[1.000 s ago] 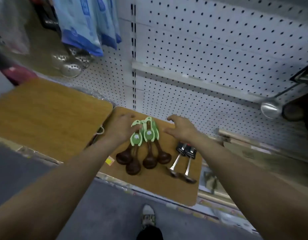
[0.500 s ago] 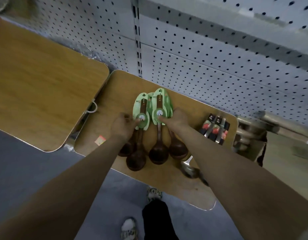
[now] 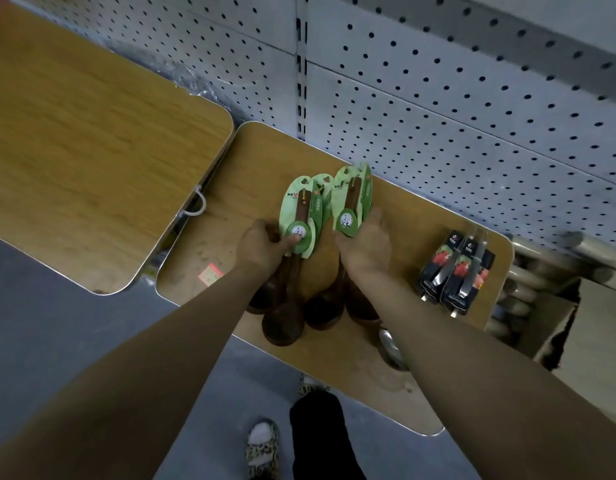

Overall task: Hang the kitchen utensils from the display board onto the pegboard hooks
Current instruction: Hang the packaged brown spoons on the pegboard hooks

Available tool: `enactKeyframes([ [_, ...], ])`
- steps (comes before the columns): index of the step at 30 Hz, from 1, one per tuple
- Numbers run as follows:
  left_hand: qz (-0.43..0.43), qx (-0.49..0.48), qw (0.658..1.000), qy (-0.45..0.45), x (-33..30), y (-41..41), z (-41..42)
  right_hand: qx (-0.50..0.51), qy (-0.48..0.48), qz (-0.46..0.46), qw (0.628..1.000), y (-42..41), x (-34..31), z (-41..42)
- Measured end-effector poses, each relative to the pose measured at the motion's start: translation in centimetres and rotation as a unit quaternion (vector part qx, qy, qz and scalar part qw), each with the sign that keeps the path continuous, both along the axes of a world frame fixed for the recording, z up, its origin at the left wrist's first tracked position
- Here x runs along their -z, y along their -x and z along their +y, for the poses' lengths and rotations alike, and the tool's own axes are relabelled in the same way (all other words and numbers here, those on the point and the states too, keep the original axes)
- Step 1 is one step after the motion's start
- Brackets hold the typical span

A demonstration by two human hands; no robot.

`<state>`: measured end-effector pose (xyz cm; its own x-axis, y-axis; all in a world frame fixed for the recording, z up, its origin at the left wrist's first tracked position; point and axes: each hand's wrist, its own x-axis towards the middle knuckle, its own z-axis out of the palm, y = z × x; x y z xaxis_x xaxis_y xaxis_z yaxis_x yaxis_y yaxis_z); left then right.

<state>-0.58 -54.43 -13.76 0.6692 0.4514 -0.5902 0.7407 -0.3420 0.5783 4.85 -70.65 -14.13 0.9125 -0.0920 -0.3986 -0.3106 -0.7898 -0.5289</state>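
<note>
Several dark wooden ladles with green card tags lie on the wooden display board. My left hand is closed around the handles of the left ladles, thumb on a green tag. My right hand grips the handles of the right ladles, under their green tag. The ladle bowls stick out below my wrists. Behind the board rises the white pegboard; no hooks show on it in this view.
Two metal utensils in dark packaging lie at the board's right end. A steel ladle bowl peeks from under my right forearm. A second wooden board sits at the left. Cardboard and metal tubes are at the right. My foot is on the grey floor.
The view tipped down and closer to the board. Both hands went from reaching over the ladles to closing around their handles, and the two bunches are drawn slightly apart.
</note>
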Motion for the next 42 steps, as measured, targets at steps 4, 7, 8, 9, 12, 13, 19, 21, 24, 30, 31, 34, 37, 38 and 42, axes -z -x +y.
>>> enactKeyframes([
  [4, 0.013, 0.005, 1.000, -0.007, 1.2, -0.6, -0.4, -0.003, -0.015, -0.030, 0.999, 0.8, -0.7, -0.9],
  [7, 0.018, -0.016, 1.000, -0.010, 1.4, -0.9, -0.8, 0.041, -0.088, -0.015, 0.995, 1.3, -1.2, -1.5],
  [8, 0.021, -0.015, 1.000, -0.016, 1.4, -1.1, -0.9, 0.056, -0.120, -0.009, 0.991, 1.5, -1.4, -1.7],
  [9, 0.023, -0.014, 0.999, -0.022, 1.5, -1.2, -1.0, 0.070, -0.150, -0.005, 0.986, 1.7, -1.6, -2.0],
  [12, 0.012, -0.008, 1.000, -0.026, 1.3, -1.5, -1.5, 0.109, -0.225, 0.008, 0.968, 2.5, -2.2, -2.9],
  [13, 0.008, -0.011, 1.000, -0.018, 1.2, -1.4, -1.7, 0.117, -0.241, 0.008, 0.963, 2.9, -2.5, -3.2],
  [19, -0.029, -0.023, 0.998, 0.046, -0.9, -0.6, -3.1, 0.133, -0.291, 0.005, 0.947, 4.7, -4.0, -4.3],
  [21, -0.043, -0.015, 0.997, 0.055, -2.2, 0.2, -3.1, 0.137, -0.303, 0.013, 0.943, 5.3, -4.9, -4.6],
  [24, -0.062, -0.013, 0.995, 0.070, -4.9, 1.8, -3.1, 0.152, -0.327, 0.032, 0.932, 6.6, -7.0, -5.6],
  [30, -0.137, 0.009, 0.978, 0.158, -14.1, 6.0, -4.8, 0.161, -0.341, -0.024, 0.926, 11.4, -13.8, -8.3],
  [31, -0.148, 0.015, 0.974, 0.171, -15.7, 6.9, -5.1, 0.165, -0.346, -0.045, 0.922, 12.5, -15.3, -8.8],
  [34, -0.184, 0.056, 0.961, 0.196, -20.3, 9.6, -6.4, 0.181, -0.345, -0.106, 0.915, 16.0, -19.3, -10.6],
  [37, -0.228, 0.103, 0.943, 0.220, -25.2, 12.4, -8.6, 0.198, -0.339, -0.146, 0.908, 19.6, -23.4, -12.9],
  [38, -0.243, 0.115, 0.936, 0.228, -26.6, 13.2, -9.4, 0.206, -0.338, -0.156, 0.905, 20.8, -24.8, -13.7],
  [42, -0.275, 0.155, 0.916, 0.248, -31.5, 16.1, -13.1, 0.226, -0.323, -0.206, 0.896, 24.7, -29.6, -17.2],
])
